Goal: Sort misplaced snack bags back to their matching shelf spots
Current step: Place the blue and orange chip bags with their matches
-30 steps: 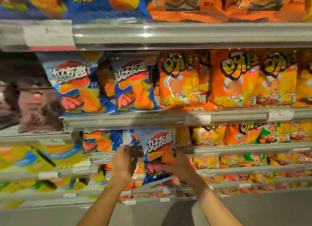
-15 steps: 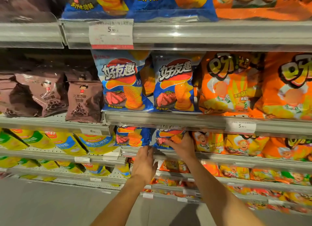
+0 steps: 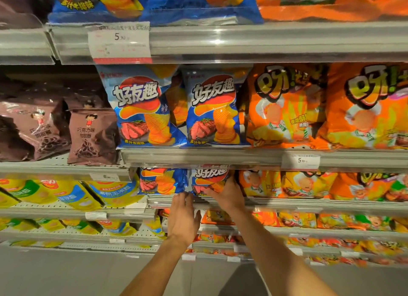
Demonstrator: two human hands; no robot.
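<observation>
Bag (image 3: pixel 209 180) upright, top up, in right hand (image 3: pixel 225 195).

— How many blue bags (image 3: pixel 141 110) on the middle shelf?
— Two at the front, side by side; more sit behind, too hidden to count.
— And the shelf below?
— Two blue ones there as well (image 3: pixel 162 180).
— Brown bags (image 3: pixel 92 134)?
— Two clear at the front, others behind, uncountable.
— Orange bags (image 3: pixel 284 110) on the middle shelf?
— Two large ones in view.
— Price tags?
— Two readable (image 3: pixel 120 41), several blurred lower down.
— Hands?
— Two (image 3: pixel 184 218).
</observation>
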